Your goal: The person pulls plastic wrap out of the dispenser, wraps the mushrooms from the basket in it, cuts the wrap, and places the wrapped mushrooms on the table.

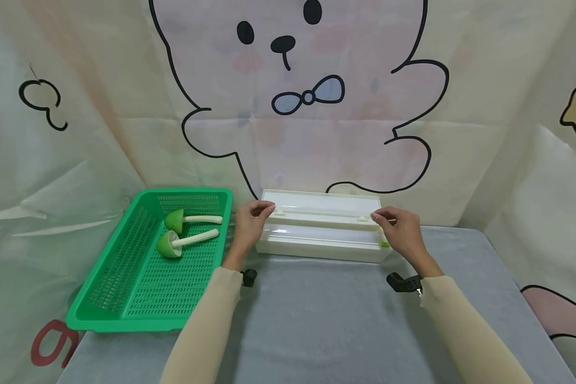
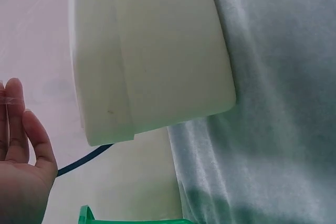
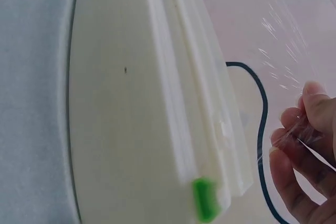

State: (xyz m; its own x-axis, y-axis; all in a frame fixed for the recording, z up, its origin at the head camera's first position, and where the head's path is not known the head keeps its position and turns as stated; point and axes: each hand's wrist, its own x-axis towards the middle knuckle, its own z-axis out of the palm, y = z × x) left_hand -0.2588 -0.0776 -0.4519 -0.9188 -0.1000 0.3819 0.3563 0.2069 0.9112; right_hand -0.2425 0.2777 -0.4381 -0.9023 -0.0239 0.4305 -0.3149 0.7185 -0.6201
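Note:
A white cling film dispenser (image 1: 317, 252) lies lengthwise on the table, its lid (image 1: 321, 200) raised at the back. Thin clear cling film (image 3: 286, 51) stretches above it between the two hands. My left hand (image 1: 250, 223) pinches the film near the dispenser's left end; a bit of film shows at its fingertips in the left wrist view. At the right end my right hand (image 1: 403, 230) pinches the other corner, where the film is bunched between thumb and fingers. A green slider (image 3: 205, 199) sits at the dispenser's right end.
Left of the dispenser stands a green plastic basket (image 1: 74, 320). Inside are two mushroom-shaped things with green caps (image 1: 174, 221) and white stems. A grey cloth (image 1: 326, 320) covers the table. Behind hangs a curtain (image 1: 499, 69) printed with a cartoon bear.

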